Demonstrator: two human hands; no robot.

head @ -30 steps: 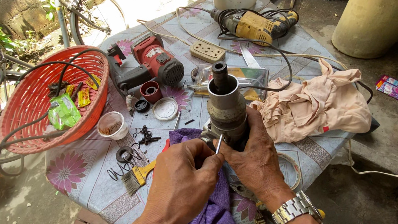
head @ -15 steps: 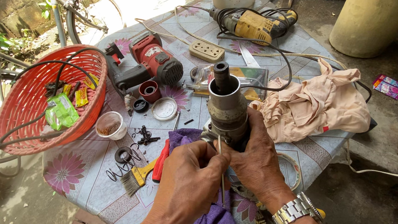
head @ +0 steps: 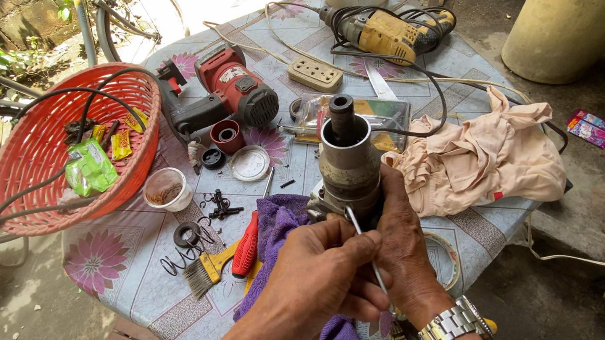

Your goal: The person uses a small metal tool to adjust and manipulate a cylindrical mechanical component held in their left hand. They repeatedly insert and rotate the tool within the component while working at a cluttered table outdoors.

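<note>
My right hand (head: pixel 399 245) grips a grey metal tool housing (head: pixel 347 166) that stands upright on a purple cloth (head: pixel 279 225), its dark spindle pointing up. My left hand (head: pixel 316 275) pinches a thin metal rod (head: pixel 364 247), whose tip rests at the lower part of the housing. A metal watch (head: pixel 455 326) sits on my right wrist. A red-handled screwdriver (head: pixel 247 244) and a small brush (head: pixel 204 272) lie just left of the cloth.
On the flowered table are a red power tool body (head: pixel 229 92), a yellow drill (head: pixel 387 34), a beige socket block (head: pixel 315 73), a beige rag (head: pixel 490 158), a small cup (head: pixel 166 188), loose black parts and a spring. A red basket (head: pixel 51 147) with cable sits left, bicycles beyond.
My left hand has shifted slightly right and up with the thin rod, uncovering the red-handled screwdriver. The housing stays upright in my right hand.
</note>
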